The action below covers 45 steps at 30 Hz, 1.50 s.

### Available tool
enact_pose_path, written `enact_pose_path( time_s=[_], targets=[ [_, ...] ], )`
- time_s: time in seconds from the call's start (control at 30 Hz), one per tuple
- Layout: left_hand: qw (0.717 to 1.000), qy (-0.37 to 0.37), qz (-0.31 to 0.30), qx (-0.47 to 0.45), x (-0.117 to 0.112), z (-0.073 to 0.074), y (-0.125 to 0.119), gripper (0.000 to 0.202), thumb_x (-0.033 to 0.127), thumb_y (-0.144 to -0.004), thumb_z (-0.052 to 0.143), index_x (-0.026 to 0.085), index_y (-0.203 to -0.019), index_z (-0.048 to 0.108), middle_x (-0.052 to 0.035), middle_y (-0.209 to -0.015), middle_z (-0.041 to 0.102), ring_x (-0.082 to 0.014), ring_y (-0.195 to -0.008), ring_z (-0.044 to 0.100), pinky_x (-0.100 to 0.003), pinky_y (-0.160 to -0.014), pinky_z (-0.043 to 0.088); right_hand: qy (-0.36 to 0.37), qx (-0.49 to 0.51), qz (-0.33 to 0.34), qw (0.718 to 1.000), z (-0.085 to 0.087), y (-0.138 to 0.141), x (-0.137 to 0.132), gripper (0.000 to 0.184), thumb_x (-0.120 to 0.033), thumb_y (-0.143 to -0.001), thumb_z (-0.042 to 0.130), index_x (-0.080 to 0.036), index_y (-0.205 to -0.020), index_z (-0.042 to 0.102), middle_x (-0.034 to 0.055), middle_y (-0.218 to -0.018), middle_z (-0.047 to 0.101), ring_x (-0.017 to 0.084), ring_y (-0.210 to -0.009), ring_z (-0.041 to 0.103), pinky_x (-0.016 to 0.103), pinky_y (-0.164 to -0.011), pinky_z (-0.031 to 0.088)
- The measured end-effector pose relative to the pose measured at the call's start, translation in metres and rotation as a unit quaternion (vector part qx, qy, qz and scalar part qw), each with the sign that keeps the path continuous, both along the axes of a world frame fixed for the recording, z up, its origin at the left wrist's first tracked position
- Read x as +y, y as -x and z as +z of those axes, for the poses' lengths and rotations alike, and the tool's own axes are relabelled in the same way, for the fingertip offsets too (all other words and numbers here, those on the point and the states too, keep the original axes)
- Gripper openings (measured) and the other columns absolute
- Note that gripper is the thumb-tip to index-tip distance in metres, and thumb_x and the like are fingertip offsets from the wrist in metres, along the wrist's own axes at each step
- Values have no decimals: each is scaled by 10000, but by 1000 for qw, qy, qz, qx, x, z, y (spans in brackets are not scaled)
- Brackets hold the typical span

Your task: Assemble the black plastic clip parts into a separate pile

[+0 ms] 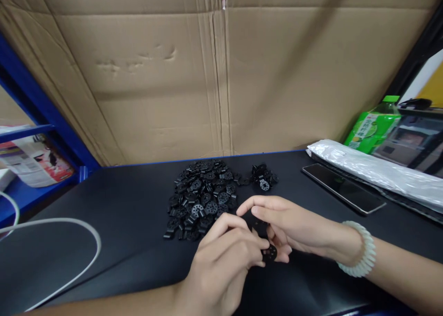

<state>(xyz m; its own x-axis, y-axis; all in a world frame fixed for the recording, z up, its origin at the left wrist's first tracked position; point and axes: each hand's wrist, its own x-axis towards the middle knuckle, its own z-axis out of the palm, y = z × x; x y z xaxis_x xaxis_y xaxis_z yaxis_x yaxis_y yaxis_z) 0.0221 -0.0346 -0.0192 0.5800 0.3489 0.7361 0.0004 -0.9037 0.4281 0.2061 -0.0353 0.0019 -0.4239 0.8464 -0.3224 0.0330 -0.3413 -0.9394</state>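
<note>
A tan, creased cardboard sheet filled the upper frame, above a matte black tabletop; a blue painted metal frame slanted down the far left. At the right edge lay a long silvery-white plastic package, with a green-capped, green-labelled plastic bottle beyond it.

Left of centre, a broad heap of small black plastic pieces, many with round perforated heads, covered part of the tabletop. The left hand and right hand met at lower centre, just in front of it. A flat dark phone lay to the right, and a pale green coiled band circled the right wrist. A smaller cluster of black pieces sat just right of the heap.

Smallest was the black perforated disc between the hands — the left fingertips pinched it. The right fingers curved around a dark part above; whether they gripped it, or whether it joined the disc, could not be told.

The step in hand looked like close two-handed handling of one piece; the next move seemed to call for a steady pinch — and fingertips clear of the perforations.
</note>
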Motion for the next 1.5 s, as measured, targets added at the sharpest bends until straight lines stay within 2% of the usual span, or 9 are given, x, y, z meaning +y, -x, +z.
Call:
enact_pose_path(
  time_s=[0.1, 0.2, 0.4, 0.53, 0.73, 0.93, 1.17, 1.37, 1.5],
  targets=[
    [998, -22, 1, 52, 0, -2, -1, 255, -85, -803, 540, 141, -916, 573, -56, -928, 673, -158, -856, 542, -289, -808, 486, -62, -87, -12, 994, 1, 0, 2, 295, -432, -930, 435, -174, -1010, 552, -82, -454, 444, 68, -335, 417, 161, -354, 341],
    [995, -7, 32, 98, -2, -2, -2, 280, -13, -803, 567, 135, -1041, 561, -89, -1078, 620, -189, -1030, 517, -318, -936, 455, -241, -179, -52, 952, 5, -5, 7, 307, -424, -916, 469, -158, -805, 573, -37, -570, 528, 70, -438, 471, 186, -425, 368],
    [984, -18, 20, 174, -6, -1, -3, 404, 15, -753, 569, 161, -1128, 536, -85, -1195, 563, -202, -1124, 480, -315, -994, 436, -534, -346, -180, 750, 7, -44, 43, 215, -340, -853, 626, -189, -1000, 587, 39, -906, 627, 167, -783, 573, 289, -715, 463],
    [979, -4, 7, 202, -6, 0, -3, 394, 25, -750, 568, 174, -1113, 539, -76, -1188, 567, -201, -1105, 497, -310, -963, 458, -578, -384, -134, 707, -3, -67, 68, 302, -322, -842, 644, -201, -1106, 559, 82, -1089, 610, 229, -990, 569, 370, -872, 468],
    [977, -7, -4, 213, -4, -1, -4, 358, 43, -752, 573, 176, -1083, 542, -76, -1171, 577, -212, -1065, 520, -328, -913, 486, -593, -399, -147, 684, -8, -65, 72, 287, -329, -946, 454, -193, -1189, 525, 112, -1175, 590, 233, -1118, 536, 431, -993, 422],
    [974, -11, -7, 227, -3, -2, -6, 375, 38, -739, 562, 179, -1085, 539, -92, -1193, 573, -239, -1045, 536, -375, -884, 502, -607, -529, 6, 593, -16, -45, 68, 424, -399, -900, 523, -220, -1284, 516, 144, -1448, 393, 325, -1376, 282, 543, -1081, 288],
    [973, -20, -16, 229, -4, -3, -5, 367, 44, -747, 549, 166, -1092, 531, -101, -1201, 567, -234, -1033, 541, -370, -889, 501, -581, -548, -3, 602, -23, -53, 73, 210, -282, -919, 491, -158, -1051, 597, 175, -1288, 525, 289, -1293, 418, 492, -1037, 371],
    [973, -23, -13, 230, -4, -2, -5, 333, 51, -759, 548, 161, -1073, 539, -104, -1193, 573, -236, -1029, 544, -372, -887, 502, -596, -571, -21, 565, -23, -42, 69, 272, -309, -912, 508, -198, -1133, 621, 145, -1405, 441, 339, -1397, 236, 594, -1089, 220],
    [975, -32, -18, 219, -3, -4, -6, 312, 52, -757, 548, 159, -1050, 548, -108, -1177, 586, -232, -996, 558, -362, -856, 513, -607, -561, -16, 563, -21, -33, 62, 191, -324, -887, 566, -215, -988, 687, 114, -1384, 469, 339, -1407, 205, 584, -1104, 169]
  ],
)
